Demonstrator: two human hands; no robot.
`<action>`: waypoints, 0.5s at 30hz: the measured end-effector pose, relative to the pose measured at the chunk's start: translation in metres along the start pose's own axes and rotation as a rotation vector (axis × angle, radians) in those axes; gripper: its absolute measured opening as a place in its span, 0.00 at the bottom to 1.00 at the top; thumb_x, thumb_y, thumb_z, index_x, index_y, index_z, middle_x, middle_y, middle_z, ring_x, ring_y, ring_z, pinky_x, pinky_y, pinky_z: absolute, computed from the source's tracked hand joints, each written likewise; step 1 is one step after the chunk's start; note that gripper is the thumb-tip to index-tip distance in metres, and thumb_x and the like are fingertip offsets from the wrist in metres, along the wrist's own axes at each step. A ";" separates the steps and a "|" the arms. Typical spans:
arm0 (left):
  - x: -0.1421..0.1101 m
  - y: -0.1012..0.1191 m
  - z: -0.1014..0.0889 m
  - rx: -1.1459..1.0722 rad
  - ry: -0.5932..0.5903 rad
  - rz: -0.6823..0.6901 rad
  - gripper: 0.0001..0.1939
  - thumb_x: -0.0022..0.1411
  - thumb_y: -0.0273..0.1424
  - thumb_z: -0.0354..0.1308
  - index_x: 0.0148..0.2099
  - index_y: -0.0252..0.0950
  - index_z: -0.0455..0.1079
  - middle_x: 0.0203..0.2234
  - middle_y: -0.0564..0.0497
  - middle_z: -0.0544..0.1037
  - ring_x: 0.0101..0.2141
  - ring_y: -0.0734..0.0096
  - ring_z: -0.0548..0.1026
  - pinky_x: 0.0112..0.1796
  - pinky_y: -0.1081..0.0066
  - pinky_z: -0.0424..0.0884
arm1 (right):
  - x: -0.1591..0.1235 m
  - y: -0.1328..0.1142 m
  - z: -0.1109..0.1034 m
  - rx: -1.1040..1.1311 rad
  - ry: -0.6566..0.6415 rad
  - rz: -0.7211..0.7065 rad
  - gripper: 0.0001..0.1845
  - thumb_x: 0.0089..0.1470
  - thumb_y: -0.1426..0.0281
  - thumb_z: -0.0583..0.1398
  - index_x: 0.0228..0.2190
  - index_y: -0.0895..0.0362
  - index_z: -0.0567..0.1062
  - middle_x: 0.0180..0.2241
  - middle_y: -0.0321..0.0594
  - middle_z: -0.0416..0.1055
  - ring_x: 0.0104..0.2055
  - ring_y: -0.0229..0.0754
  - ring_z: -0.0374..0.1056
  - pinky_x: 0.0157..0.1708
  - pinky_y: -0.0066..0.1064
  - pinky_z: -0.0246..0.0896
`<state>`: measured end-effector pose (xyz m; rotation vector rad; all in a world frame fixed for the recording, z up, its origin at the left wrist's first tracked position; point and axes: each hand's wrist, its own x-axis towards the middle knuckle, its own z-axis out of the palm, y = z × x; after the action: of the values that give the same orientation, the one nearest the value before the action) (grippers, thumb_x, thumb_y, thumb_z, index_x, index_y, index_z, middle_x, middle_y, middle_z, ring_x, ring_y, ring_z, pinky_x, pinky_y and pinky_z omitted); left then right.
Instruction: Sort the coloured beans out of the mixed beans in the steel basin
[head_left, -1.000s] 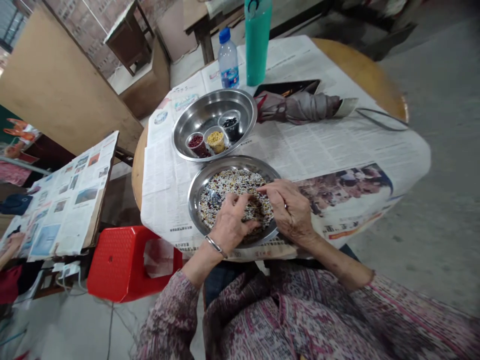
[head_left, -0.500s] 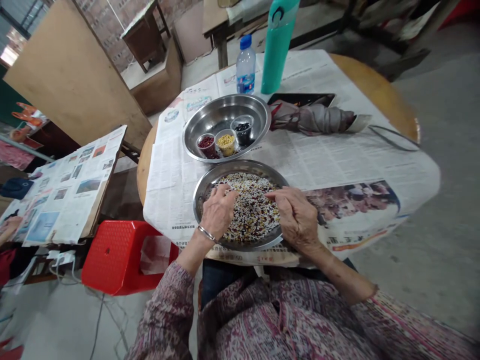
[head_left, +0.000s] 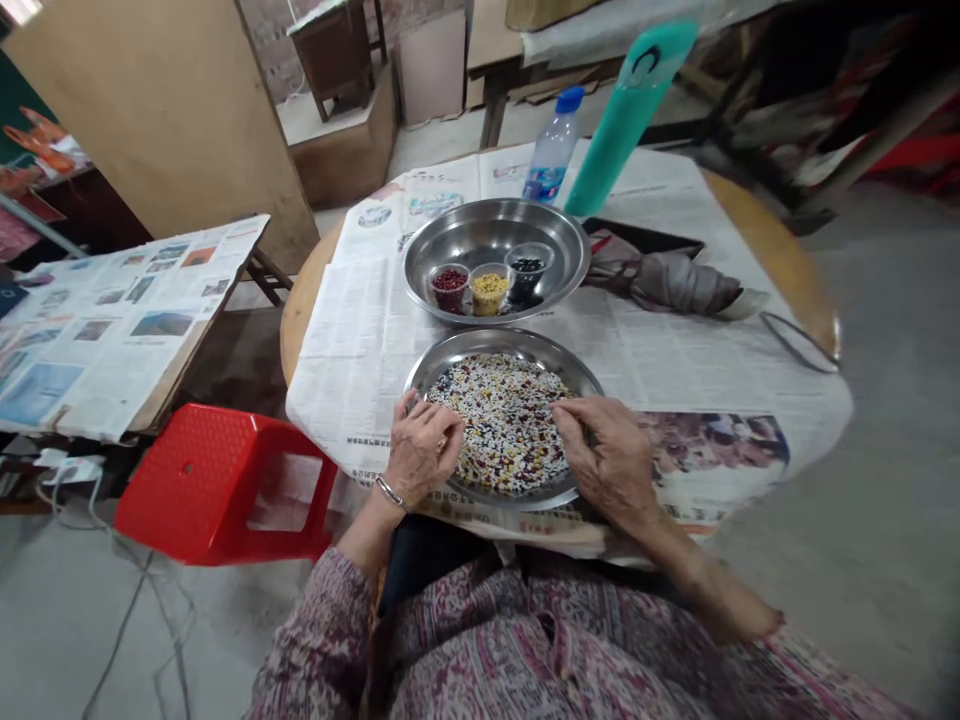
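Your left hand (head_left: 424, 450) and right hand (head_left: 611, 455), fingers curled so that I cannot tell whether either pinches anything, sit at opposite sides of the near metal dish (head_left: 517, 342) holding mixed grains and beans (head_left: 510, 420), beyond which a metal basin (head_left: 465, 235) holds red, yellow and black-filled cups (head_left: 489, 295), before a blue-capped bottle (head_left: 551, 155).

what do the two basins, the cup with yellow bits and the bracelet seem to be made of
Near basin and far basin: metal, probably stainless steel; grey and shiny with bright reflections. Cup: likely clear plastic, since its contents show through the wall. Bracelet: polished silvery metal by its gleam; which metal, I can't tell.
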<state>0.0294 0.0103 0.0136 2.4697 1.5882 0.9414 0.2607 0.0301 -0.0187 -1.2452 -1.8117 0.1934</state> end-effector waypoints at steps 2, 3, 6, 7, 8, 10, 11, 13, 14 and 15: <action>-0.004 -0.001 0.005 -0.071 0.079 -0.033 0.09 0.64 0.25 0.54 0.30 0.38 0.65 0.23 0.57 0.73 0.30 0.71 0.72 0.58 0.57 0.58 | 0.007 0.000 -0.003 -0.093 -0.093 -0.063 0.09 0.61 0.66 0.55 0.36 0.54 0.75 0.35 0.44 0.76 0.39 0.49 0.70 0.44 0.44 0.65; -0.005 -0.002 0.007 -0.108 0.114 -0.045 0.10 0.64 0.26 0.54 0.28 0.39 0.64 0.22 0.57 0.72 0.29 0.72 0.71 0.58 0.57 0.58 | 0.011 0.000 -0.004 -0.126 -0.137 -0.093 0.10 0.61 0.66 0.55 0.37 0.54 0.75 0.36 0.44 0.76 0.41 0.50 0.70 0.45 0.44 0.65; -0.007 -0.005 0.012 -0.213 0.194 -0.073 0.08 0.63 0.29 0.57 0.30 0.39 0.66 0.24 0.57 0.74 0.30 0.71 0.73 0.56 0.59 0.61 | 0.025 0.000 -0.008 -0.215 -0.283 -0.186 0.15 0.61 0.63 0.54 0.45 0.56 0.74 0.44 0.48 0.74 0.48 0.52 0.68 0.48 0.45 0.65; -0.006 -0.007 0.012 -0.244 0.215 -0.081 0.04 0.62 0.28 0.58 0.34 0.39 0.67 0.27 0.55 0.76 0.32 0.71 0.74 0.54 0.60 0.62 | 0.029 0.001 -0.009 -0.256 -0.345 -0.219 0.17 0.62 0.62 0.53 0.46 0.57 0.73 0.46 0.50 0.73 0.49 0.53 0.67 0.48 0.46 0.65; -0.006 -0.008 0.013 -0.272 0.229 -0.083 0.02 0.61 0.27 0.58 0.37 0.39 0.68 0.30 0.54 0.77 0.34 0.70 0.75 0.53 0.60 0.63 | 0.033 0.002 -0.011 -0.300 -0.411 -0.251 0.18 0.62 0.61 0.53 0.47 0.57 0.72 0.47 0.50 0.72 0.50 0.54 0.67 0.47 0.46 0.66; -0.004 -0.010 0.013 -0.308 0.219 -0.067 0.06 0.60 0.24 0.57 0.39 0.39 0.69 0.33 0.54 0.79 0.36 0.70 0.76 0.53 0.61 0.62 | 0.035 0.003 -0.016 -0.374 -0.535 -0.300 0.18 0.61 0.59 0.53 0.46 0.57 0.72 0.46 0.51 0.72 0.47 0.55 0.68 0.43 0.46 0.67; -0.004 -0.011 0.013 -0.318 0.208 -0.056 0.06 0.61 0.23 0.56 0.38 0.39 0.69 0.32 0.55 0.79 0.36 0.70 0.77 0.53 0.61 0.62 | 0.034 0.004 -0.018 -0.394 -0.583 -0.313 0.18 0.61 0.58 0.53 0.45 0.57 0.72 0.45 0.50 0.72 0.45 0.54 0.69 0.40 0.45 0.68; -0.003 -0.012 0.013 -0.329 0.191 -0.049 0.07 0.63 0.22 0.54 0.36 0.40 0.70 0.31 0.56 0.80 0.35 0.72 0.77 0.53 0.62 0.61 | 0.029 0.003 -0.023 -0.382 -0.646 -0.319 0.17 0.61 0.57 0.54 0.43 0.56 0.72 0.42 0.48 0.72 0.42 0.52 0.69 0.37 0.41 0.68; -0.003 -0.012 0.014 -0.338 0.193 -0.057 0.08 0.64 0.23 0.53 0.37 0.40 0.70 0.30 0.56 0.80 0.34 0.73 0.77 0.53 0.62 0.62 | 0.025 0.001 -0.024 -0.349 -0.661 -0.316 0.17 0.61 0.56 0.55 0.43 0.56 0.72 0.40 0.47 0.72 0.41 0.51 0.70 0.36 0.40 0.68; -0.003 -0.012 0.014 -0.347 0.198 -0.070 0.09 0.65 0.23 0.52 0.38 0.40 0.70 0.30 0.56 0.80 0.33 0.73 0.77 0.52 0.63 0.62 | 0.021 -0.001 -0.023 -0.301 -0.668 -0.313 0.16 0.61 0.57 0.55 0.43 0.55 0.71 0.39 0.46 0.72 0.41 0.50 0.70 0.35 0.39 0.68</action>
<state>0.0257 0.0170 -0.0038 2.1287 1.4041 1.3553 0.2756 0.0386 0.0075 -1.1524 -2.6676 0.1765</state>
